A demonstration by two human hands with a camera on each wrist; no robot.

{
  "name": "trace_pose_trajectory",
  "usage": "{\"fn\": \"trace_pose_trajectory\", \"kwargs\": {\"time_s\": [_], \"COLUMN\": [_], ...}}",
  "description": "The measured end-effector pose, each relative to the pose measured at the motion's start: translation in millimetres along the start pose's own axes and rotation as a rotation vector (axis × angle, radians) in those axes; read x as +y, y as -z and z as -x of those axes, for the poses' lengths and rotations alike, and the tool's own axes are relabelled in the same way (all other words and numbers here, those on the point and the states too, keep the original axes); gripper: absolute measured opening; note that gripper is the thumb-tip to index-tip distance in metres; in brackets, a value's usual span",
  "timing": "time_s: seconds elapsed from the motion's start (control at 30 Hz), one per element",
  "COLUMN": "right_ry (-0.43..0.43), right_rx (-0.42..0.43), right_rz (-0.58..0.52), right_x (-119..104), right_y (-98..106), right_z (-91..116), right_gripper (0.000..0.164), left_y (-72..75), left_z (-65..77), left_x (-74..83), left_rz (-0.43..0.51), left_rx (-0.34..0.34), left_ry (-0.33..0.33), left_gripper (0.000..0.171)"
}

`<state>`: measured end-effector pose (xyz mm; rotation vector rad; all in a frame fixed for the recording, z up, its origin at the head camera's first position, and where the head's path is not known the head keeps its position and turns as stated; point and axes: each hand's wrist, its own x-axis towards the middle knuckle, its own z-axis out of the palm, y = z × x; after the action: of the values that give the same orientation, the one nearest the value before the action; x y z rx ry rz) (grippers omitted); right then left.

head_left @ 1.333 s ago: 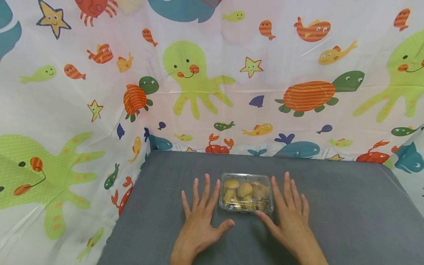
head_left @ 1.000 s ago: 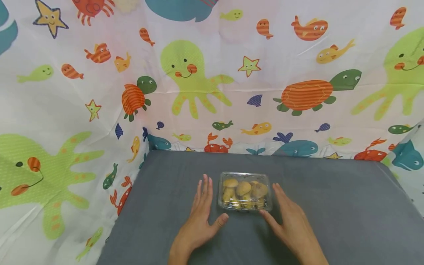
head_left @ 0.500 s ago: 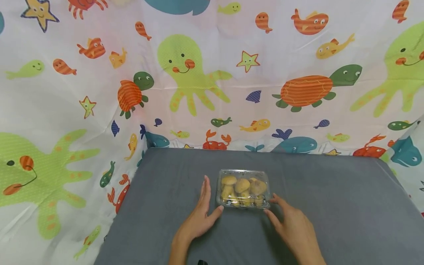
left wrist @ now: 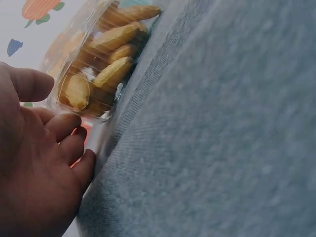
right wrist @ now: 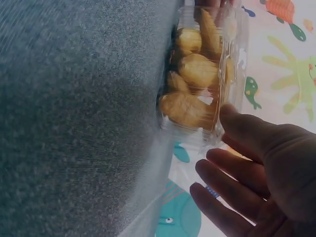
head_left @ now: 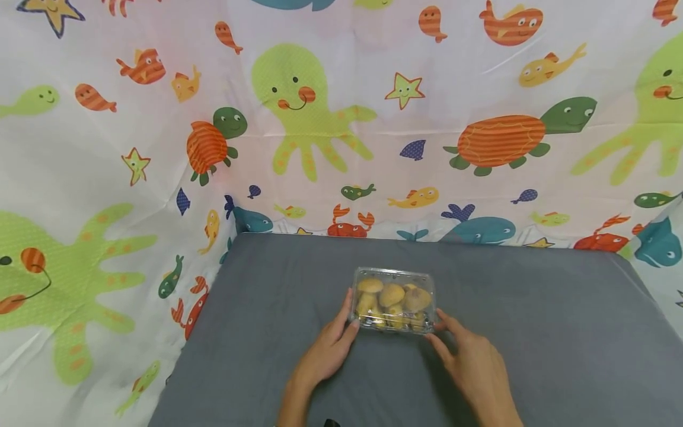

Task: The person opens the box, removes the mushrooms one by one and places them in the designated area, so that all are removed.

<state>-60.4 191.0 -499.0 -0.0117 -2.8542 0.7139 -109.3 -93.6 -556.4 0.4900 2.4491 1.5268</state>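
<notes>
A clear plastic container (head_left: 392, 272) of yellow-brown mushrooms (head_left: 392, 295) lies on the grey cloth in the head view. My left hand (head_left: 325, 350) holds its near left corner, thumb on the front edge and fingers along the left side. At the near right corner, my right hand (head_left: 475, 359) pinches the container between thumb and index finger. In the left wrist view, the thumb (left wrist: 37, 85) and fingertips sit at the container's end. The right wrist view has the thumb (right wrist: 237, 118) against the lid edge, the other fingers bent loosely below it.
Grey cloth (head_left: 256, 344) covers the table around the container. A white curtain (head_left: 352, 77) printed with sea animals stands behind the table and along its left side. A small dark object (head_left: 332, 423) shows at the bottom edge of the head view.
The spread fingers of both hands have drawn in. First the right hand closed on the container's right corner, then the left moved in from beside it to the left corner.
</notes>
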Motion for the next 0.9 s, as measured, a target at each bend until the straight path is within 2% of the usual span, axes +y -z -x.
{"fn": "trace_pose_trajectory", "kwargs": {"time_s": [0.07,0.17,0.27,0.4,0.53,0.63,0.77,0.9], "right_ry": [0.006,0.014,0.039,0.113,0.184,0.225,0.293,0.311], "right_rx": [0.014,0.023,0.039,0.079,0.117,0.167,0.28,0.341], "right_rz": [0.005,0.003,0.005,0.023,0.027,0.03,0.045,0.061], "right_x": [-1,-2,-2,0,2,1,2,2], "right_y": [1,1,0,-5,-12,-16,-20,-20], "right_z": [-1,-2,-3,-2,3,4,2,1], "right_gripper": [0.049,0.035,0.028,0.028,0.015,0.014,0.021,0.028], "left_y": [-1.7,-5.0,-9.8,-15.6,-18.4,-19.5,-22.6,-26.7], "left_z": [0.0,-0.6,-1.7,-2.1,0.3,-1.1,-6.4,-9.3], "left_x": [1.9,5.1,7.3,10.3,12.1,12.2,13.1,18.0], "left_rz": [-0.002,0.013,0.052,0.124,0.188,0.246,0.35,0.42], "left_rx": [0.025,0.07,0.119,0.159,0.194,0.219,0.241,0.274], "left_ry": [0.005,0.023,0.043,0.088,0.133,0.126,0.12,0.128], "left_gripper": [0.069,0.068,0.066,0.064,0.063,0.063,0.064,0.067]}}
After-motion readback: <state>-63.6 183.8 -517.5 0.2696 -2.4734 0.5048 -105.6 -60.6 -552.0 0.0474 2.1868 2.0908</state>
